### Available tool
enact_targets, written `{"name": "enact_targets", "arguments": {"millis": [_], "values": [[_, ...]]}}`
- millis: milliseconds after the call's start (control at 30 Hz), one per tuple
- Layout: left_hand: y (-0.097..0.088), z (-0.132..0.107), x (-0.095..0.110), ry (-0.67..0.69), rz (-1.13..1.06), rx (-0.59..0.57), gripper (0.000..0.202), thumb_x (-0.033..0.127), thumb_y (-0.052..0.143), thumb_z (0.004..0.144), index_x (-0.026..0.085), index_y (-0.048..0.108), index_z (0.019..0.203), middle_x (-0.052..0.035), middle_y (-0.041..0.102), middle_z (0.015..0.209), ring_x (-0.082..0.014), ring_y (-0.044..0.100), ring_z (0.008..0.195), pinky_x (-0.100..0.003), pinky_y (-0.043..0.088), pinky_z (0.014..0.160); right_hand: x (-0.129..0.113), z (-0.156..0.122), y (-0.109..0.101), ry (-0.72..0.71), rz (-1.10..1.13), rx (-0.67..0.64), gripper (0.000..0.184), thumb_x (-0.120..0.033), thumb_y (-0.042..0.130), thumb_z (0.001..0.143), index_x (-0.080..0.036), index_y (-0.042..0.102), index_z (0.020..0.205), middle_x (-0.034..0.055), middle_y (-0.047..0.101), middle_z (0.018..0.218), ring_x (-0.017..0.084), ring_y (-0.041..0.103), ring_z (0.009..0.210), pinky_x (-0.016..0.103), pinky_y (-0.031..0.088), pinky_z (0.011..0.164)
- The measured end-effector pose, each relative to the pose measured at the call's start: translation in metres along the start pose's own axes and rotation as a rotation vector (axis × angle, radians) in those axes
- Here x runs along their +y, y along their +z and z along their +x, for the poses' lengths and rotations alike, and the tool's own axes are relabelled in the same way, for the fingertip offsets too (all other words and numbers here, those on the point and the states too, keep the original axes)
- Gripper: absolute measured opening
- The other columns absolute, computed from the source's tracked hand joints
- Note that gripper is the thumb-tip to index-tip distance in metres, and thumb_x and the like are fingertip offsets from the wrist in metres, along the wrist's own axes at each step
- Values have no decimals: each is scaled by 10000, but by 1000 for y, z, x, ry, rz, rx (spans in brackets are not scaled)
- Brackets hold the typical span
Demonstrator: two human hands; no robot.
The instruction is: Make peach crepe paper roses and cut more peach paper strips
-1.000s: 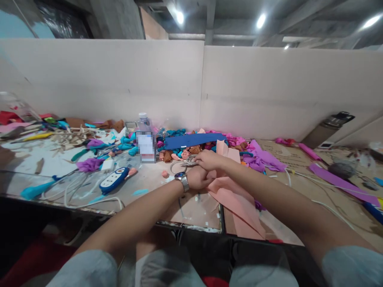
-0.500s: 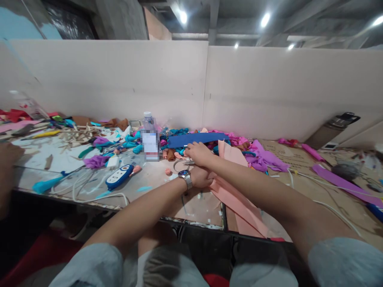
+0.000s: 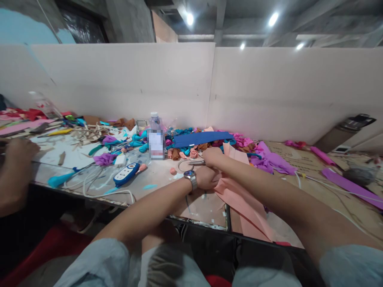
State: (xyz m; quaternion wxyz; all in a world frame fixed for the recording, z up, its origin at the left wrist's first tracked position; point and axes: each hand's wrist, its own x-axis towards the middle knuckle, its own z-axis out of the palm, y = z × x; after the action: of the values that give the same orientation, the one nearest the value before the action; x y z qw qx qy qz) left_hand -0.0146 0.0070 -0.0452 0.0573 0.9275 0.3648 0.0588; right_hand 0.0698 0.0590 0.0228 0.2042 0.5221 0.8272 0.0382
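My left hand (image 3: 207,178), with a metal watch at the wrist, is closed on the edge of a peach crepe paper sheet (image 3: 242,203). The sheet runs from there to the table's front edge. Just above it, my right hand (image 3: 213,156) is closed, its fingers mostly hidden from me. Beside it lies a metal tool like scissors (image 3: 196,162), partly hidden behind the hands, with a grey loop (image 3: 182,164) to its left. A blue paper strip (image 3: 200,139) and a small peach paper rosebud (image 3: 194,153) are just beyond.
A phone (image 3: 156,144) leans upright before a plastic bottle (image 3: 154,120). To the left are a power strip (image 3: 127,174) with cables and another person's hand (image 3: 22,149). Purple crepe paper (image 3: 273,161) and a tilted flask (image 3: 344,133) stand right. A pale partition (image 3: 125,83) closes the back.
My right hand has drawn back to the right, uncovering the peach rosebud. My left hand stays on the peach paper. The view has shifted slightly left.
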Motion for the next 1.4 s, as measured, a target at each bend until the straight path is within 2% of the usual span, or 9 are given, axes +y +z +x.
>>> {"name": "enact_targets", "arguments": {"millis": [200, 433, 600, 733, 900, 1067, 1167, 1267, 1400], "values": [[0, 0, 0, 39, -43, 5, 441, 238, 566, 816, 205, 686, 1240, -95, 771, 1024, -239, 719, 853, -294, 517, 722, 10, 0, 2, -112, 34, -70, 372, -379, 644, 970, -153, 617, 1264, 105, 645, 1265, 228, 661, 1089, 442, 579, 925], [3, -1, -3, 86, -105, 64, 590, 224, 577, 813, 175, 607, 1400, -125, 715, 1287, -274, 699, 1114, -333, 538, 930, 23, 1, 9, -209, 148, 60, 335, -389, 698, 860, -124, 725, 1062, 163, 748, 1081, 277, 715, 962, 341, 533, 815], [5, 1, -6, 148, -161, 117, 618, 221, 577, 817, 153, 560, 1431, -120, 584, 1482, -260, 593, 1316, -355, 467, 1101, 39, 2, 18, -198, 260, 323, 304, -382, 645, 836, -139, 692, 1012, 184, 746, 1049, 293, 705, 910, 318, 487, 749], [7, 2, -8, 139, -168, 84, 599, 263, 580, 834, 161, 565, 1425, -119, 573, 1493, -281, 610, 1291, -366, 508, 1045, 54, -3, 18, -175, 390, 562, 268, -356, 551, 901, -142, 624, 1045, 169, 727, 1008, 271, 674, 842, 341, 487, 751], [7, 1, -10, 92, -222, 95, 649, 284, 587, 834, 166, 527, 1469, -118, 587, 1478, -299, 641, 1241, -393, 527, 1015, 72, -11, 14, -259, 565, 848, 276, -283, 439, 985, -155, 524, 1214, 149, 649, 1169, 243, 622, 1042, 376, 500, 918], [5, 3, -15, 85, -459, 203, 637, 248, 610, 812, 195, 560, 1445, -98, 616, 1446, -271, 638, 1243, -381, 502, 1064, 92, -44, 10, -276, 926, 1516, 307, -357, 483, 1014, -268, 506, 1307, 99, 548, 1236, 218, 613, 1025, 389, 549, 862], [6, 7, -21, 10, -582, 324, 574, 223, 638, 791, 177, 625, 1363, -108, 658, 1377, -269, 631, 1246, -397, 476, 1107, 110, -76, 11, -216, 996, 1741, 341, -365, 483, 1023, -340, 476, 1363, 67, 539, 1235, 219, 598, 1131, 409, 552, 935], [9, 10, -26, -97, -635, 418, 561, 245, 627, 823, 118, 593, 1368, -169, 640, 1364, -281, 647, 1196, -434, 520, 1047, 129, -107, 22, -225, 1035, 1805, 404, -356, 503, 1015, -395, 453, 1414, 53, 535, 1295, 224, 589, 1213, 454, 511, 1046], [8, 13, -27, -163, -735, 499, 626, 274, 665, 820, 112, 538, 1411, -191, 588, 1412, -267, 663, 1151, -411, 569, 963, 144, -128, 54, -69, 1237, 1687, 458, -421, 520, 986, -404, 407, 1429, 63, 518, 1319, 193, 667, 1010, 414, 588, 905]]}}
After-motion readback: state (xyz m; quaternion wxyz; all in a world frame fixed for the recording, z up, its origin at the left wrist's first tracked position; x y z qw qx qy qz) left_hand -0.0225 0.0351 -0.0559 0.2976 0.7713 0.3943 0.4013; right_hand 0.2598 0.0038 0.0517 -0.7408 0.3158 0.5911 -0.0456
